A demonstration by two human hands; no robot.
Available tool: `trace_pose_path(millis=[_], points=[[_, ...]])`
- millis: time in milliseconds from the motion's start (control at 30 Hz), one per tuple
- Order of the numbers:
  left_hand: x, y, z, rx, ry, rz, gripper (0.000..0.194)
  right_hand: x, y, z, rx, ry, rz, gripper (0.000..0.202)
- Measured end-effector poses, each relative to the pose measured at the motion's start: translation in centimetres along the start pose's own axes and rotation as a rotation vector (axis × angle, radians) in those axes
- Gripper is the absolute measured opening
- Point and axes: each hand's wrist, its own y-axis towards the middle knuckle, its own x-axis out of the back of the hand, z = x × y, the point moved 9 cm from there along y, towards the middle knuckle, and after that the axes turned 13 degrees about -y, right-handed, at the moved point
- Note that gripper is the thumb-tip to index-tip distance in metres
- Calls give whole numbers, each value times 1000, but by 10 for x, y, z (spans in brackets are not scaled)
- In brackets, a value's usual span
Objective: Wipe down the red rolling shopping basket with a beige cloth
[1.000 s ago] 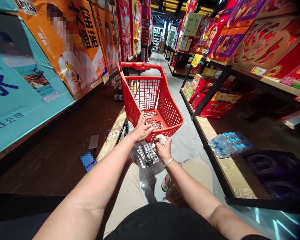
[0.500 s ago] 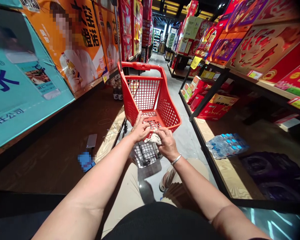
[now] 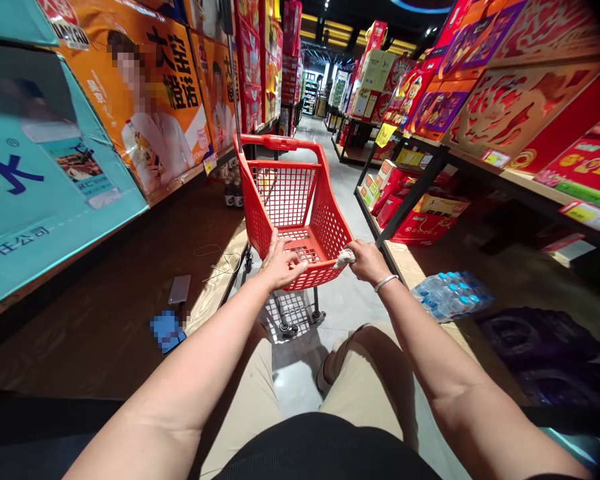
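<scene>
Two hands rest on the near rim of the red cart [image 3: 300, 213], which stands in the middle of the aisle directly in front of you. Your left hand [image 3: 280, 263] lies on the near left part of the rim, the fingers curled over the edge and the thumb spread to the side. Your right hand [image 3: 367, 260] is at the near right corner of the rim, closed around a pale crumpled cloth [image 3: 345, 257]; the cloth touches the rim there. A bracelet [image 3: 385, 283] sits on your right wrist.

The long axis of the cart runs from near to far, along the aisle. Its tall handle [image 3: 280, 141] is at the far end, so the cart points away from you. The basket looks empty inside.

On the low wooden shelf [image 3: 220, 280] at the left lie a flat grey device [image 3: 180, 289] and a thin cable [image 3: 220, 260], well apart from the cart. At the right, a pack of water bottles [image 3: 450, 293] lies on the lower shelf, near your right forearm. Red gift boxes [image 3: 430, 213] stand farther along at the right.
</scene>
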Motion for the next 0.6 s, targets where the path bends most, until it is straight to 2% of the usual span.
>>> trace_pose_path(millis=[133,267,400,467,533,600], points=[[5,-2,0,17,9,8,34,5,-6,22,-6,-54,37,17],[19,-3,12,0,13,54,34,11,-11,40,22,-72,89,10],[30,-5,20,14,4,125,29,16,-21,53,20,-27,35,12],[31,-6,14,20,38,138,22,16,-27,57,29,4,-5,19],[23,-7,-5,-25,111,153,17,14,-31,60,59,50,-38,26],[3,-11,-30,-110,174,215,34,13,-34,62,101,110,-59,30]])
